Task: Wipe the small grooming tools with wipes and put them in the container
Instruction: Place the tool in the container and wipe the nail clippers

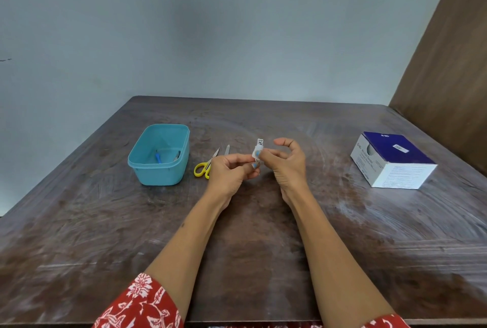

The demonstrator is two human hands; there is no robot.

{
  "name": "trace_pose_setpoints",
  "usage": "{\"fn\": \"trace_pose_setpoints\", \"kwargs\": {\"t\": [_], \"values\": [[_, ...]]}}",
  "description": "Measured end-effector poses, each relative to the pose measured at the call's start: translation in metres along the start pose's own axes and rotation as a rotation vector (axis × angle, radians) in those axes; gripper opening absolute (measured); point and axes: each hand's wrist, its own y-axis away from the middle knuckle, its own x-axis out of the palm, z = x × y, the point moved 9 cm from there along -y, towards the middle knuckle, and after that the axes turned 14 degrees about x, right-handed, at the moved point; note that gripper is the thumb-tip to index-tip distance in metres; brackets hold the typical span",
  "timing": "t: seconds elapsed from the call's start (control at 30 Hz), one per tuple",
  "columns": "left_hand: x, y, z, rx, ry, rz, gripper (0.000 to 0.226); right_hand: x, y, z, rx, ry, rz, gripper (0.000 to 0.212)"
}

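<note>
Both hands meet above the middle of the surface [263, 235] — the left hand [232, 172] and right hand [287, 161] pinch a small wipe packet [257, 152] between their fingertips. The container [159, 155] sits well left, scissors [207, 165] just beside the left hand; a box [392, 160] lies far right.

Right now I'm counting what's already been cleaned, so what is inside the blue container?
Inside the blue container lie a small tool with a blue handle and a slim metal tool. The near wall hides part of the floor, so anything lying there cannot be seen.
</note>
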Motion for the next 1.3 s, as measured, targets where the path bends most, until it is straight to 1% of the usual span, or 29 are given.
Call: {"fn": "trace_pose_setpoints", "kwargs": {"t": [0.07, 0.2, 0.33, 0.5, 0.67, 0.77, 0.83, 0.93, 1.03, 1.13, 1.23, 1.3], "values": [[0.000, 0.000, 0.000, -0.001, -0.003, 0.005, 0.019, 0.000, 0.000, -0.001, 0.014, -0.001, 0.010, 0.041], [0.000, 0.000, 0.000, -0.005, -0.004, -0.004, 0.019, -0.005, -0.001, 0.003, -0.020, -0.054, -0.028, 0.041], [0.000, 0.000, -0.001, -0.003, -0.007, 0.000, 0.018, 0.001, -0.001, -0.003, 0.028, 0.005, 0.025, 0.043], [0.001, 0.001, -0.002, -0.001, -0.023, 0.003, 0.020, -0.005, -0.003, 0.000, 0.005, -0.088, -0.006, 0.042], [0.002, 0.001, -0.003, 0.011, -0.029, 0.011, 0.022, -0.001, -0.003, -0.006, 0.044, 0.013, 0.022, 0.047], [0.003, 0.001, -0.005, 0.019, -0.023, -0.002, 0.021, -0.002, -0.003, -0.002, 0.010, 0.023, 0.018, 0.047], [0.000, 0.001, -0.005, 0.015, 0.002, -0.039, 0.019, -0.002, -0.002, 0.001, -0.021, 0.076, 0.024, 0.047], [-0.003, -0.001, -0.004, -0.007, 0.052, -0.066, 0.018, 0.007, 0.001, 0.001, -0.034, 0.187, 0.085, 0.046], [-0.005, -0.002, -0.002, -0.035, 0.039, -0.079, 0.019, 0.014, 0.003, -0.001, -0.031, 0.284, 0.132, 0.044], [-0.007, -0.004, -0.001, -0.045, 0.044, -0.080, 0.007, 0.016, 0.002, -0.006, 0.007, 0.359, 0.166, 0.041], [-0.006, -0.005, 0.001, -0.076, 0.127, -0.075, 0.009, 0.015, 0.001, -0.010, 0.041, 0.396, 0.177, 0.040], [-0.004, -0.005, 0.003, -0.100, 0.189, -0.076, 0.012, 0.017, 0.001, -0.007, 0.020, 0.357, 0.182, 0.042]]}}
